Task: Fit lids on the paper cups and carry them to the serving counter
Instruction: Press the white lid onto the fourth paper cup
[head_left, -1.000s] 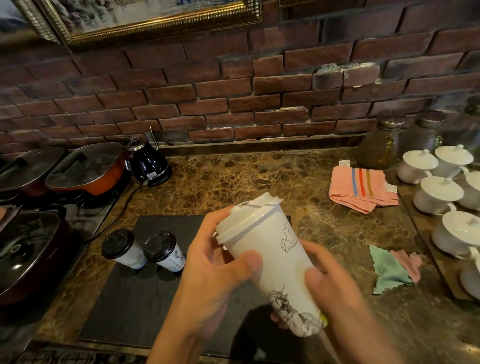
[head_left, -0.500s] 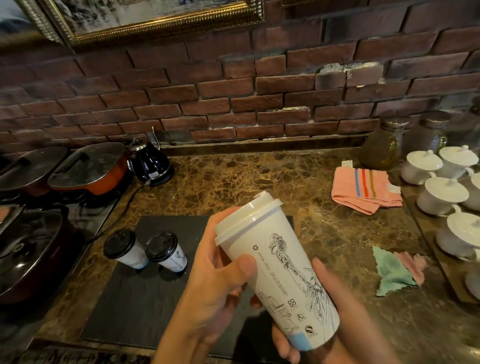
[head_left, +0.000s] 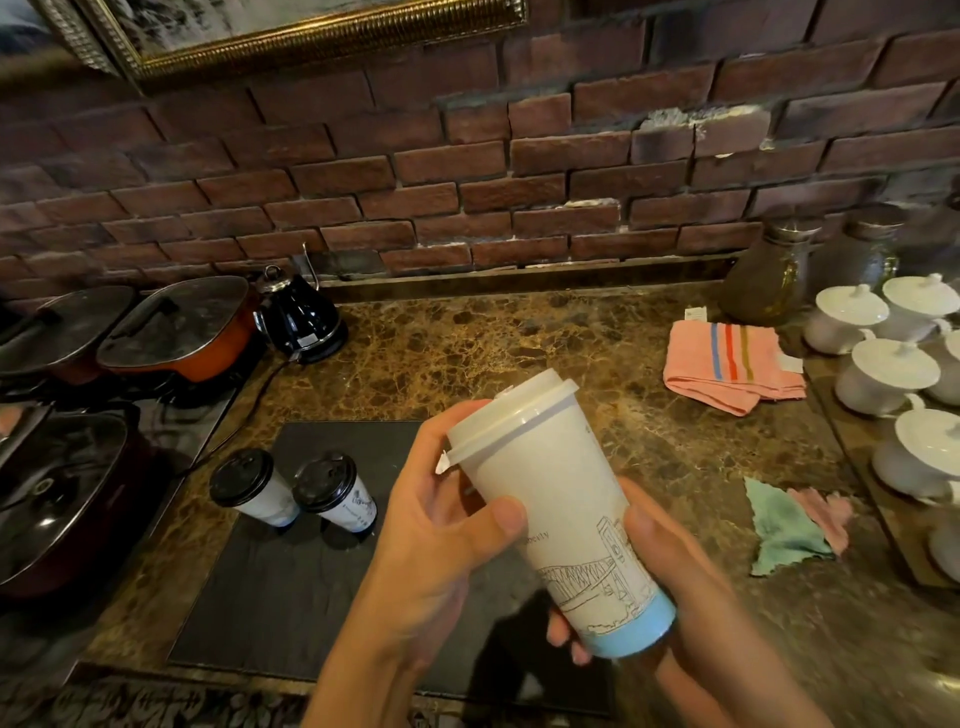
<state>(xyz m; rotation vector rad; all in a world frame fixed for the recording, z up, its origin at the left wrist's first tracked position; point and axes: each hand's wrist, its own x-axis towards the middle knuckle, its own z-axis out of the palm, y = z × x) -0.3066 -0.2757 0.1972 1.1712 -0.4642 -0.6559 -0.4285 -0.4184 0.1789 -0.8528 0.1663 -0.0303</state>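
I hold a tall white paper cup (head_left: 561, 509) with line drawings and a blue base, tilted with its top to the upper left, above the counter. A translucent white lid (head_left: 511, 415) sits on its rim. My left hand (head_left: 441, 525) wraps the upper part, thumb across the front, fingers at the lid's edge. My right hand (head_left: 670, 571) grips the lower part and base. Two small paper cups with black lids (head_left: 244, 478) (head_left: 327, 483) stand side by side on a dark mat (head_left: 270, 597) to the left.
The marble counter (head_left: 519, 348) holds a black kettle (head_left: 304, 317), lidded pans (head_left: 176, 327) at left, a striped pink towel (head_left: 727, 364), small cloths (head_left: 789, 525), glass jars (head_left: 769, 275) and several white lidded cups (head_left: 883, 374) at right. A brick wall stands behind.
The cup has been turned in my hands, so a different drawing and the blue base now face me. My right hand has shifted lower around the base.
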